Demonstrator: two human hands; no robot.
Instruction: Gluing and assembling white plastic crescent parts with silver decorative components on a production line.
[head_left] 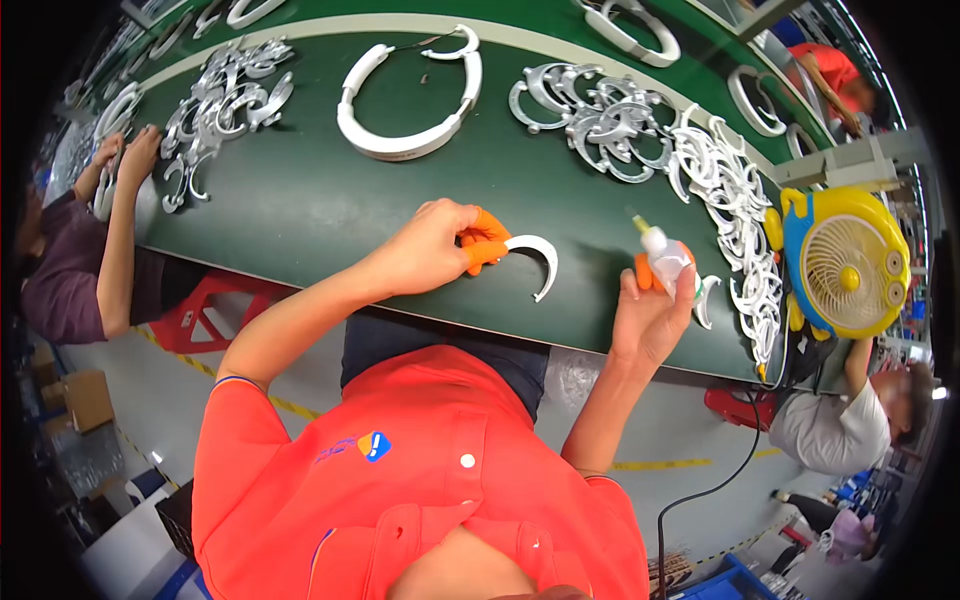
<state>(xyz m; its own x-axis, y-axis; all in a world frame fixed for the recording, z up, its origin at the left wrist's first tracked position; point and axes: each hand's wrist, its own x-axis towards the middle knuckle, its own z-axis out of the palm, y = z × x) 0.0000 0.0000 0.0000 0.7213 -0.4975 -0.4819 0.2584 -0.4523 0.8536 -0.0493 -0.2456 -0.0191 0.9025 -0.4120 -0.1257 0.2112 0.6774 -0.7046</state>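
crescent (551, 264) in left hand (430, 246); bottle (668, 262), right hand (652, 318)

Green table (290, 205) beneath white curved parts (735, 195)

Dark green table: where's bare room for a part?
Bare: between the white plastic open ring and orange-fingered left hand; from that ring leftward to the grey curved-plastic pile. Crowded: right side, silvery curved-plastic heap beside white crescent heap.

A curved white piece (550, 262) is held in the left hand (442, 246), a small bottle (667, 260) in the right hand (650, 318).
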